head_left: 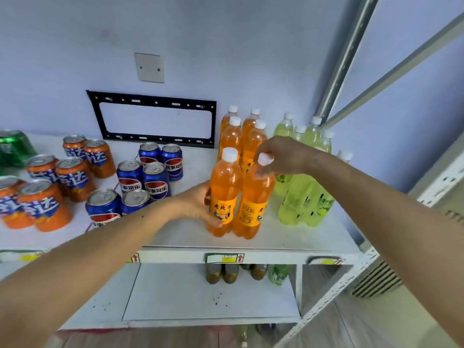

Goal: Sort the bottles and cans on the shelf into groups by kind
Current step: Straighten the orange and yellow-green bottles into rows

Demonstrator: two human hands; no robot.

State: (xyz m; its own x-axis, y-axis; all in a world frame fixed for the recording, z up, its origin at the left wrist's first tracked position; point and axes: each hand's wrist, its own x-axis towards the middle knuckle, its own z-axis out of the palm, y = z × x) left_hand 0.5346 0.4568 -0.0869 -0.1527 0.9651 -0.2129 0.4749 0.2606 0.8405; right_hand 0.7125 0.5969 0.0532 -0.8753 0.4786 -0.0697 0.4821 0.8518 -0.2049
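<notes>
On the white shelf (288,237), orange cans (45,204) stand far left, blue cans (130,177) beside them. The left hand (198,204) grips the front-left orange bottle (223,194) at its label. The right hand (278,154) pinches the neighbouring orange bottle's cap (265,159), probably fingertips only. Green bottles (303,199) stand just right.

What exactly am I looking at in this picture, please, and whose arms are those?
There is one picture, from a wide-angle camera worn on a person's head, looking down at their own arms. They stand at a white shelf. The left hand grips one front orange bottle by its body; the right hand pinches the cap of the orange bottle beside it. More orange bottles stand behind, green bottles to the right, blue cans and orange cans to the left.
</notes>
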